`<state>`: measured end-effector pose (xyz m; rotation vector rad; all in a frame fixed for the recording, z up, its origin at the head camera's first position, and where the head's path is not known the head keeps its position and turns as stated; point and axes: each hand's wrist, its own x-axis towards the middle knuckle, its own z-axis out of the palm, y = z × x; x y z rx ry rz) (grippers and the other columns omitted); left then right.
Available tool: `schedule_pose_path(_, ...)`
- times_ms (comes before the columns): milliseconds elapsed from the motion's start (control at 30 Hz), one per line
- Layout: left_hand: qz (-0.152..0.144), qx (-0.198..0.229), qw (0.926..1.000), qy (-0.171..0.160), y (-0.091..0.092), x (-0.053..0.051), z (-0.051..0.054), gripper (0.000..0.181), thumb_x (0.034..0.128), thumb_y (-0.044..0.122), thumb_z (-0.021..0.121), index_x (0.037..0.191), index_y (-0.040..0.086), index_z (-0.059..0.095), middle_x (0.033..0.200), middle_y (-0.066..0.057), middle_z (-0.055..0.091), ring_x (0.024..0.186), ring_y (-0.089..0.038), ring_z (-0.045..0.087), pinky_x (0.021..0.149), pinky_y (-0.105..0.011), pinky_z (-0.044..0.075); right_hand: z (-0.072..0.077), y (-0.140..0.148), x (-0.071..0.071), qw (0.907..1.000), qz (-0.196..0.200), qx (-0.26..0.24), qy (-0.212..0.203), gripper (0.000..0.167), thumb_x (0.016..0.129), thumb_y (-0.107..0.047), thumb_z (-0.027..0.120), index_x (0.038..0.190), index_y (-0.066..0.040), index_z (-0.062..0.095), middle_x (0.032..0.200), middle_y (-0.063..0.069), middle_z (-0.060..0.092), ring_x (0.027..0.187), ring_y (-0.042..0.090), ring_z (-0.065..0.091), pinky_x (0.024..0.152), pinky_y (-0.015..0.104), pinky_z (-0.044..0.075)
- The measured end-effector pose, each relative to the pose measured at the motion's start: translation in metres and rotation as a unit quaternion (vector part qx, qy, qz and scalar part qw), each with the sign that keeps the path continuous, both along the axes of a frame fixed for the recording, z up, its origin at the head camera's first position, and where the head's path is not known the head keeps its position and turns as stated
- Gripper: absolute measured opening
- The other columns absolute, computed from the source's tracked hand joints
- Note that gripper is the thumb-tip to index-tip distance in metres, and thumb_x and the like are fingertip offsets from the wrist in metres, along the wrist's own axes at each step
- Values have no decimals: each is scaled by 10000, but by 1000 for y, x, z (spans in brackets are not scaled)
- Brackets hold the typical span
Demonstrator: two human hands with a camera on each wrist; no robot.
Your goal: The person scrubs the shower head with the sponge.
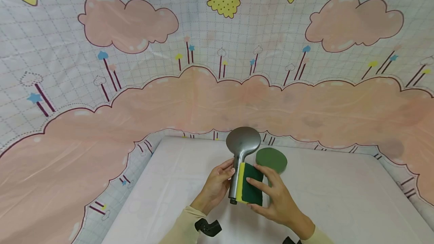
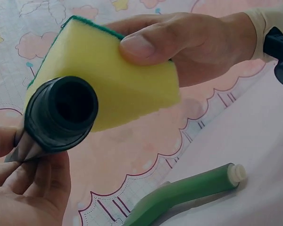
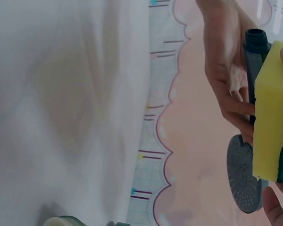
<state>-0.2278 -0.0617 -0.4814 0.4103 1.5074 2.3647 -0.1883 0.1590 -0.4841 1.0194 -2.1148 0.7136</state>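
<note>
My left hand point(image 1: 217, 182) grips a grey hand-held shower head point(image 1: 243, 140) by its handle, with the round head pointing up and away. In the left wrist view the dark threaded end of its handle point(image 2: 61, 113) faces the camera. A sponge point(image 1: 252, 185), yellow with a dark green scouring side, is pinched in my right hand point(image 1: 279, 199). Its yellow face lies against or right beside the handle. The perforated spray face point(image 3: 243, 174) shows in the right wrist view.
Behind my right hand a green shower head point(image 1: 271, 159) lies on the white table point(image 1: 339, 191); its green handle point(image 2: 188, 188) ends in a pale threaded tip. A patterned cloth point(image 1: 271, 108) with clouds rises beyond the table's back edge.
</note>
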Motion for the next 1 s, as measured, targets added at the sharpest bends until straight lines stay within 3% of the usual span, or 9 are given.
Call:
schedule_pose_path(133, 22, 34, 10000, -7, 0, 1, 1, 518, 1008, 74, 496, 1489, -41, 341, 1513, -192, 434, 1223, -88, 567, 1045, -272, 440, -1, -1, 2, 9999, 90, -39, 84, 623, 774, -515, 781, 1311, -237, 633, 1458, 140, 480, 1312, 276, 439, 1149, 202, 235)
schedule_pose_path(500, -43, -126, 9999, 109, 0, 3, 3, 541, 1004, 102, 520, 1494, -35, 334, 1511, -179, 442, 1263, -107, 543, 1079, -299, 413, 5, 2, -4, 9995, 45, -64, 321, 576, 861, -588, 657, 1299, -215, 643, 1401, 212, 517, 1301, 303, 448, 1158, 234, 231)
schedule_pose_path(1000, -281, -183, 9994, 86, 0, 15, 5, 587, 985, 57, 518, 1506, -64, 275, 1542, -236, 364, 1238, -72, 553, 1047, -240, 433, 13, 13, -19, 9941, -659, -444, 737, 581, 892, -629, 577, 1258, -188, 670, 1411, 214, 511, 1269, 382, 465, 1127, 336, 295)
